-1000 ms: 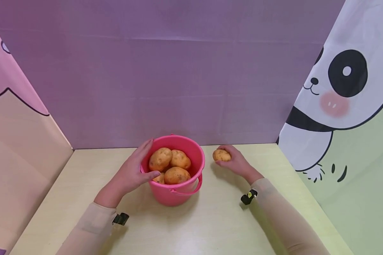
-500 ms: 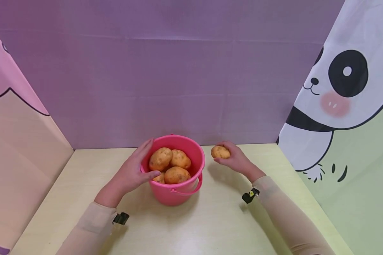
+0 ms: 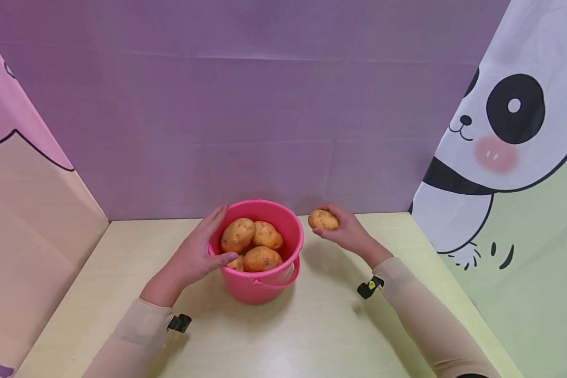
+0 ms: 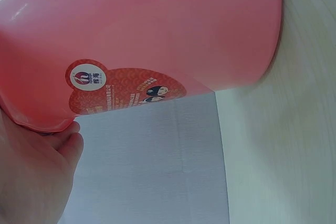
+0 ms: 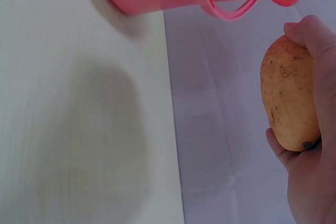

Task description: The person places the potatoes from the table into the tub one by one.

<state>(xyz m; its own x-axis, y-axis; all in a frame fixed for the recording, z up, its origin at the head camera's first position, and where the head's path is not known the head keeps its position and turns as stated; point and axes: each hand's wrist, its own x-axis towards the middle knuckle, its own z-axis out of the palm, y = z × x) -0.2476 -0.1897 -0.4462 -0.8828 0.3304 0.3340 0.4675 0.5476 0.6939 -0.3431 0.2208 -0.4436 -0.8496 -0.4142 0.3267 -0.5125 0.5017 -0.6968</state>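
A pink bucket (image 3: 252,291) stands on the table with several potatoes (image 3: 238,235) inside. My left hand (image 3: 193,258) grips the bucket's left side, its thumb across the front rim and its fingers along the far left. In the left wrist view, fingertips (image 4: 71,145) touch the bucket wall just under the rim. To the right of the bucket, my right hand (image 3: 352,233) holds a potato (image 3: 323,219) between thumb and fingers. The right wrist view shows this potato (image 5: 289,95) raised off the table and apart from the bucket.
The bucket's handle (image 3: 288,281) hangs down at its front right. A pale wooden table (image 3: 274,346) lies beneath, with a purple backdrop (image 3: 264,115) close behind. Printed side panels stand left and right, the right one with a panda (image 3: 515,110).
My right hand has lifted the potato and carried it slightly left, toward the bucket's rim. My left hand and the bucket have stayed in place.
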